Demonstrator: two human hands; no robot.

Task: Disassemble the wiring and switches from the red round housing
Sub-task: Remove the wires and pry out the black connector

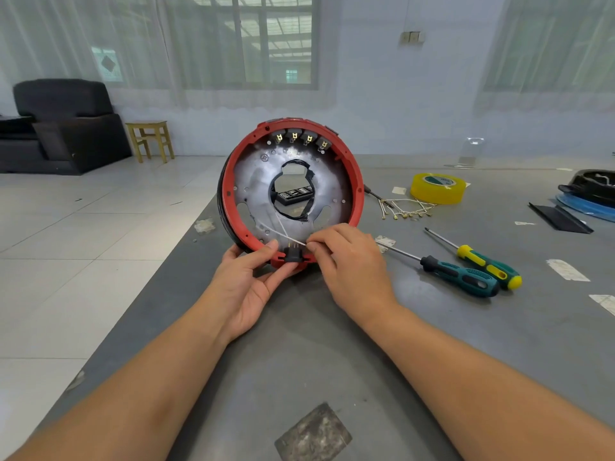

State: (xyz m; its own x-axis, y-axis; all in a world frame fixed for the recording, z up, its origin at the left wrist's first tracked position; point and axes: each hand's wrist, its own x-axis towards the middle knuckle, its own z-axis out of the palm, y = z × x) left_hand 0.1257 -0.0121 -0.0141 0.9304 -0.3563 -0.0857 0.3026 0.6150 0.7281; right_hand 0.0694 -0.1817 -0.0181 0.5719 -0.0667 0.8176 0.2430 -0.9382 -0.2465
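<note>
- While only the head view is given, it shows the red round housing [293, 191] stood on edge near the middle of the grey table [332, 361], its open face turned toward the wearer.
- Left hand [253, 287] cups the housing's near bottom rim from below, thumb curled over the red edge and fingers under it, holding the ring upright.
- Right hand [349, 261] reaches in from the right; its fingertips pinch a thin white wire [283, 232] that runs left across the silver inner plate [259, 174].
- Just below that pinch, a small black connector [293, 254] with upright pins sits in the bottom rim, between the two hands.
- Four black switches [301, 139] with brass terminals line the far top of the rim, not yet removed.
- Loose wires with terminals [404, 209] lie on the table to the right, near a yellow tape roll [437, 188]; two screwdrivers [472, 271] lie nearer, right of the right hand.
- Judging by its look, the housing is light, rigid plastic with a thin metal plate, so the rim is the safe place to hold.
- That wire looks fine and limp, likely to snap if tugged; taking it close to its terminal seems wiser.
- Connector pins look easy to bend, so its black body is probably the better grip.
</note>
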